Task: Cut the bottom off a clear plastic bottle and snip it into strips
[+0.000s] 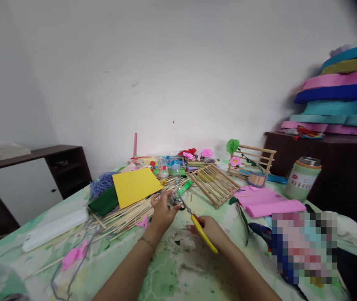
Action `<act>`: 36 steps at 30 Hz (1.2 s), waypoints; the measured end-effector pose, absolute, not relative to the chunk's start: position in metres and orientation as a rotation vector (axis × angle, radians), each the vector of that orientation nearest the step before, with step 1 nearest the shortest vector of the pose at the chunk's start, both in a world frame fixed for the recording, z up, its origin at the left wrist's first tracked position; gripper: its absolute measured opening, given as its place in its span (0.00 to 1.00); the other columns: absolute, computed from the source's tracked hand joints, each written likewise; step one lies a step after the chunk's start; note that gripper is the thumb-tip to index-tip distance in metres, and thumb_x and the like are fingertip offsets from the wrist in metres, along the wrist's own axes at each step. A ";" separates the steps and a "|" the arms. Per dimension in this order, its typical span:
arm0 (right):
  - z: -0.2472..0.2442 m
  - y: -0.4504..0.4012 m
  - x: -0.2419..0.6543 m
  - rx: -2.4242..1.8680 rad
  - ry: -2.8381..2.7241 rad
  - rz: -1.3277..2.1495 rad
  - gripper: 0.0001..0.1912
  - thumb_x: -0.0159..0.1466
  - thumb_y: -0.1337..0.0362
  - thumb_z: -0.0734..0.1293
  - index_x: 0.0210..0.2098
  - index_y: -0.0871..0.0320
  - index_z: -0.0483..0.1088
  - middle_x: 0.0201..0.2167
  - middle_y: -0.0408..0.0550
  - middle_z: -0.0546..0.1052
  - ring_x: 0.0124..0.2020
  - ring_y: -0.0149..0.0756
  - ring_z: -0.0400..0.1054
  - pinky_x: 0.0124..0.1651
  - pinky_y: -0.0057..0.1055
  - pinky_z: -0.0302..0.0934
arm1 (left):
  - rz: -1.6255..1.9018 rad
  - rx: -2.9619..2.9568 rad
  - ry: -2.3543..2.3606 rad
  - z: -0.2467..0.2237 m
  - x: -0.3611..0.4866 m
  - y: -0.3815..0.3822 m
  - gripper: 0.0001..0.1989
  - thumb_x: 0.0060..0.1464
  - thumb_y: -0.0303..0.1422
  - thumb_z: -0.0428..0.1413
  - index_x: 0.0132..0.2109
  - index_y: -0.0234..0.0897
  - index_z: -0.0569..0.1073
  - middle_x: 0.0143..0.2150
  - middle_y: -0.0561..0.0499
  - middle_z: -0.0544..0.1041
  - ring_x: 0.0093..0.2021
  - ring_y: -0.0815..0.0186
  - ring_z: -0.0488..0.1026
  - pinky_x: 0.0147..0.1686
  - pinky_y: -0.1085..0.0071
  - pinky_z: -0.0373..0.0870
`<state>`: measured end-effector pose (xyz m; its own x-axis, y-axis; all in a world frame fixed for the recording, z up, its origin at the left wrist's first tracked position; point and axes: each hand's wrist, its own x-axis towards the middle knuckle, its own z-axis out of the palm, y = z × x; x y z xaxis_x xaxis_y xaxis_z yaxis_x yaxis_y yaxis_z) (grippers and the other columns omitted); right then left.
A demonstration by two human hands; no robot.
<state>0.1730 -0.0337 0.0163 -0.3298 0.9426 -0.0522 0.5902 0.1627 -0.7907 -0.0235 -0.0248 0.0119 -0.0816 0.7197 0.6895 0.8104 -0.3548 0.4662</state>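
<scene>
My left hand (163, 209) is closed around a small clear plastic bottle piece (174, 200) above the middle of the table. A bright green strip (184, 188) shows just behind the plastic; whether it is attached I cannot tell. In my right hand (211, 232) is a pair of scissors (204, 235) with yellow and red handles. The metal blades point away from me and meet the plastic beside my left fingers. Thin wooden sticks (128, 215) lie in a loose pile to the left of my left hand.
Yellow paper (136, 187) and purple-blue yarn (101, 186) lie at left. Beyond my hands are a stick panel (214, 184) and plastic bottles (176, 168). Pink paper (268, 200), a small stick rack (253, 156) and a green jar (302, 179) stand or lie at right.
</scene>
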 end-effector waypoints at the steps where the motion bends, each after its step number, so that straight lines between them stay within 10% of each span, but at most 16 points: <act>1: 0.017 -0.034 0.173 -1.429 -1.983 1.063 0.21 0.50 0.50 0.71 0.20 0.59 0.61 0.16 0.38 0.60 0.21 0.27 0.53 0.23 0.25 0.44 | -1.432 -2.050 -1.711 0.012 -0.022 -0.026 0.23 0.54 0.40 0.53 0.54 0.34 0.63 0.51 0.39 0.75 0.55 0.53 0.70 0.59 0.46 0.48; 9: 0.027 -0.036 0.174 -1.353 -1.805 1.359 0.23 0.54 0.44 0.67 0.21 0.57 0.59 0.11 0.34 0.58 0.11 0.23 0.51 0.15 0.23 0.45 | -1.309 -1.940 -1.494 0.012 0.002 -0.032 0.25 0.57 0.39 0.51 0.59 0.32 0.61 0.56 0.34 0.71 0.58 0.53 0.67 0.59 0.51 0.50; 20: 0.011 -0.023 0.176 -1.451 -1.716 1.338 0.11 0.49 0.65 0.65 0.15 0.57 0.59 0.06 0.36 0.57 0.08 0.25 0.51 0.11 0.22 0.43 | -1.210 -1.877 -1.559 0.014 0.006 -0.033 0.23 0.59 0.41 0.50 0.57 0.32 0.64 0.56 0.33 0.71 0.58 0.52 0.66 0.60 0.49 0.47; 27: 0.013 -0.024 0.170 -1.296 -1.511 1.241 0.13 0.51 0.53 0.61 0.22 0.55 0.57 0.10 0.35 0.57 0.11 0.25 0.51 0.13 0.23 0.47 | -1.917 -1.860 -1.903 0.013 0.041 -0.037 0.48 0.45 0.55 0.57 0.63 0.28 0.52 0.63 0.28 0.58 0.65 0.46 0.55 0.60 0.48 0.51; 32: 0.015 -0.023 0.174 -1.186 -1.447 1.186 0.18 0.48 0.46 0.60 0.22 0.55 0.57 0.10 0.36 0.57 0.12 0.27 0.53 0.15 0.25 0.49 | -2.229 -2.701 -2.317 0.017 0.079 -0.036 0.58 0.36 0.57 0.61 0.64 0.27 0.46 0.50 0.33 0.69 0.43 0.58 0.73 0.39 0.66 0.69; 36: 0.018 -0.018 0.182 -1.178 -1.452 1.118 0.18 0.47 0.46 0.62 0.20 0.55 0.56 0.12 0.39 0.60 0.14 0.29 0.55 0.17 0.27 0.51 | -2.215 -3.165 -2.100 0.027 0.088 -0.034 0.48 0.27 0.56 0.66 0.51 0.28 0.62 0.33 0.51 0.70 0.26 0.72 0.65 0.25 0.75 0.61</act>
